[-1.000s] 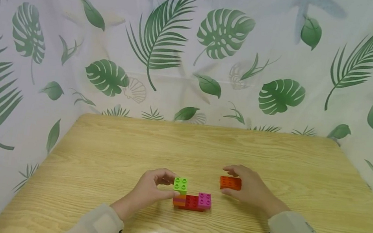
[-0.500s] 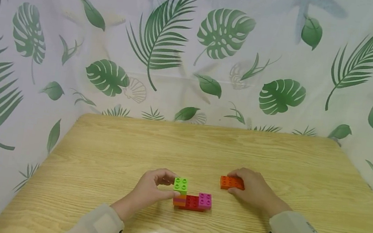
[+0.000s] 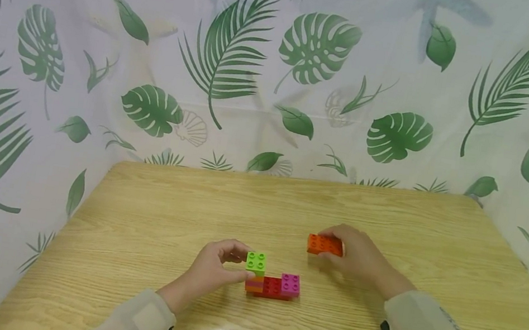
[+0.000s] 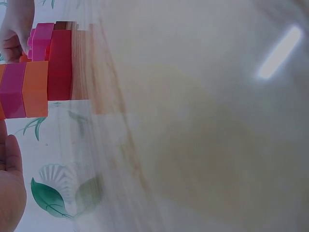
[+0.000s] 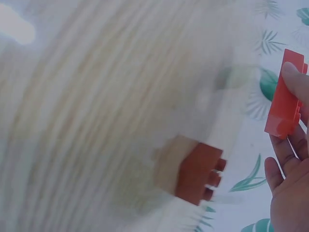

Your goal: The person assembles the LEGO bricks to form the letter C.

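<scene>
My left hand (image 3: 215, 265) grips the left end of a small toy brick build, thumb at the front of its stack. On top sits a lime green brick (image 3: 256, 262), above orange and pink layers (image 4: 24, 89). A red brick (image 3: 272, 285) forms the base, with a magenta brick (image 3: 290, 284) on its right end. To the right and farther back, my right hand (image 3: 358, 254) pinches an orange brick (image 3: 324, 245) with studs up, thumb on its near side. In the right wrist view the thumb presses flat on that brick's side, fingers behind it.
A reddish-brown brick (image 5: 198, 174) lies on the table in the right wrist view; in the head view it is hidden. The wooden table (image 3: 188, 199) meets a leaf-patterned cloth (image 3: 239, 127) at the back.
My right hand has closed its fingers on the orange brick and moved it slightly left and away from me. The left hand and the build have stayed in place.
</scene>
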The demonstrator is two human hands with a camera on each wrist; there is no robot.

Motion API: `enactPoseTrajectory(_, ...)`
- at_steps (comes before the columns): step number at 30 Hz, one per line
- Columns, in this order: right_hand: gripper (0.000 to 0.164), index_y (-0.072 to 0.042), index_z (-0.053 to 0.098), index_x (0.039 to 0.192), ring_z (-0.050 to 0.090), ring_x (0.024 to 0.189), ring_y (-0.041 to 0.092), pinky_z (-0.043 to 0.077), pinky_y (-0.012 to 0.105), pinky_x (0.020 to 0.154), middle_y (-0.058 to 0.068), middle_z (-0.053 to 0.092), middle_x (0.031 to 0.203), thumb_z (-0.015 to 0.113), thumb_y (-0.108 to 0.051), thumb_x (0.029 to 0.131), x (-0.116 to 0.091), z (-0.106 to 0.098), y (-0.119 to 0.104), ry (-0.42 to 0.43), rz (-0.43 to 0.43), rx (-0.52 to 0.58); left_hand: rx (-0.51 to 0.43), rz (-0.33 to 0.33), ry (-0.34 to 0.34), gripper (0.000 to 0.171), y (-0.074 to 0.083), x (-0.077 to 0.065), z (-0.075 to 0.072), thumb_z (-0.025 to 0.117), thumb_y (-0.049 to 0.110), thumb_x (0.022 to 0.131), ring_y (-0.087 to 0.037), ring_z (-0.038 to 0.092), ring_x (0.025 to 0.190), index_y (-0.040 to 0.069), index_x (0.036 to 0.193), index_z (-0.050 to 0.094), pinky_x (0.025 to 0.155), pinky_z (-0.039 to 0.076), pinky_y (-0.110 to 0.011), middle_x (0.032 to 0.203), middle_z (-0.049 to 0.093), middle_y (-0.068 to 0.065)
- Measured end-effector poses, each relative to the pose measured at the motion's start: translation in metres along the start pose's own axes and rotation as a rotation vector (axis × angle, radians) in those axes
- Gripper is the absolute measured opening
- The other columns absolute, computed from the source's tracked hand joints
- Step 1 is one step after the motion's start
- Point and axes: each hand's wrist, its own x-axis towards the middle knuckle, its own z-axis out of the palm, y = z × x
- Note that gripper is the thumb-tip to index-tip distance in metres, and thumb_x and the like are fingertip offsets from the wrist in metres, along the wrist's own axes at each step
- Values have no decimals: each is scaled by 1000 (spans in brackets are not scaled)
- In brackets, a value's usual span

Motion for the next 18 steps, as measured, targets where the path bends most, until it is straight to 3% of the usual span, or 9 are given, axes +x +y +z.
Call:
enactPoseTrajectory(7, 38, -3, 65, 113, 59, 93, 21, 49, 43, 85, 5, 64, 103, 78, -21, 81, 6, -4, -12, 59, -101, -22, 16, -2, 5, 28, -8, 2, 1, 76, 1, 79, -25, 60, 99, 0, 105, 66, 92, 46, -46, 105, 65, -8)
enactPoseTrajectory(13, 39, -5, 66, 112, 57, 89, 17, 50, 39, 81, 3, 63, 101, 79, -22, 80, 7, -3, -29, 88, -152, 30, 2, -4, -4, 30, -27, 9, 0, 77, 1, 78, -26, 60, 99, 1, 106, 66, 92, 46, -47, 105, 65, -8)
enactPoseTrajectory(18, 38, -8, 67, 112, 56, 87, 12, 51, 35, 78, -2, 62, 100, 79, -23, 80, 8, 0, -43, 100, -183, 79, -9, 1, -9, 31, -32, 9, -1, 78, 7, 78, -22, 60, 98, 4, 107, 67, 91, 47, -44, 106, 65, -5)
